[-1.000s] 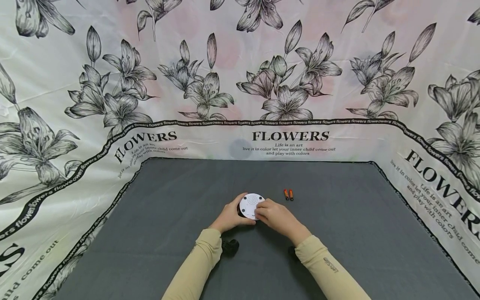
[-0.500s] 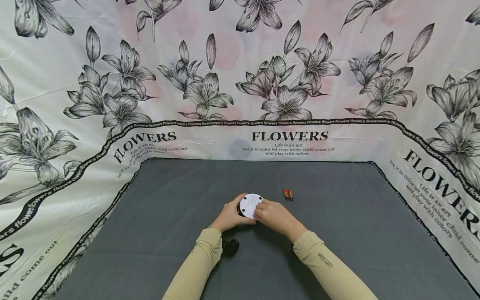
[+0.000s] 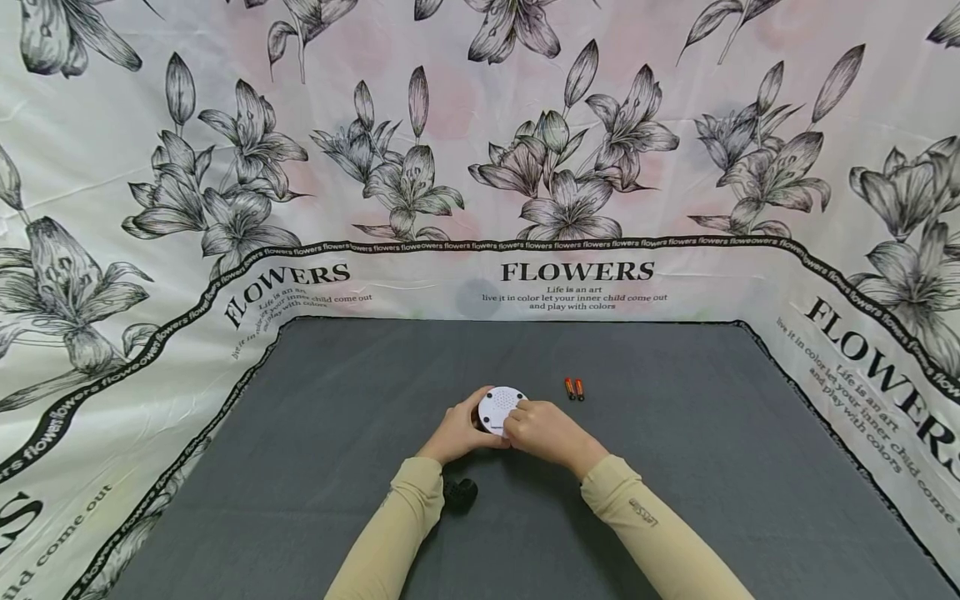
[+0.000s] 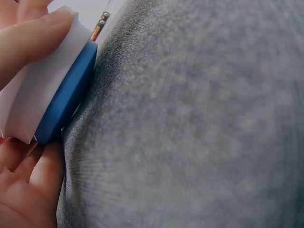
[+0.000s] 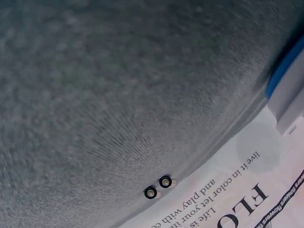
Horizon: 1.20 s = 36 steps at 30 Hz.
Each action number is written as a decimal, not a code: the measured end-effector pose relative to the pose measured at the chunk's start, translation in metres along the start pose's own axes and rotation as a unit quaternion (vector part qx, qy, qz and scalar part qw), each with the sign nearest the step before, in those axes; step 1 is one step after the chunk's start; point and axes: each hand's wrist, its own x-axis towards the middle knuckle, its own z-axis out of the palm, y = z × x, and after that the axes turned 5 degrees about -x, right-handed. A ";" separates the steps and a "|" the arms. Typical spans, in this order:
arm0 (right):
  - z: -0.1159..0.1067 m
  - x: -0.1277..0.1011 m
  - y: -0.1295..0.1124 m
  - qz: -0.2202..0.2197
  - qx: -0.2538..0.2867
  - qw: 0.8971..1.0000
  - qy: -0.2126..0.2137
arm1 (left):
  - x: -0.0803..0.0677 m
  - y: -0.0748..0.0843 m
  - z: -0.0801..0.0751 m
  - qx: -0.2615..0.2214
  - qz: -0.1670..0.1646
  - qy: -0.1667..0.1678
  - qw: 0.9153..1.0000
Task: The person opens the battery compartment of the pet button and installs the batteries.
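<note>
My left hand (image 3: pixel 459 429) grips a round white device (image 3: pixel 501 406) from its left side, with thumb and fingers spread around the edge. Its upturned face carries a patch of small holes and several dark feet. In the left wrist view the device (image 4: pixel 35 88) shows a white, waisted body with a blue rim (image 4: pixel 69 92) on the side towards the cloth. My right hand (image 3: pixel 551 433) holds the lower right edge with curled fingers, covering that part of the face. The right wrist view catches only a corner of the device (image 5: pixel 290 102).
Two orange and black batteries (image 3: pixel 574 389) lie side by side on the grey cloth (image 3: pixel 675 458), beyond my right hand. A dark item (image 3: pixel 460 495) sits beside my left cuff. A white flower-printed curtain (image 3: pixel 577 283) borders the table at the back and sides.
My right hand has shifted slightly left and its fingers have curled further over the device's face. The left hand keeps its grip in nearly the same place. The batteries lie as before.
</note>
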 end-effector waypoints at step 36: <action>-0.004 -0.012 -0.004 0.108 0.122 0.986 -0.040 | -0.012 0.031 -0.005 -0.033 0.014 -0.015 0.999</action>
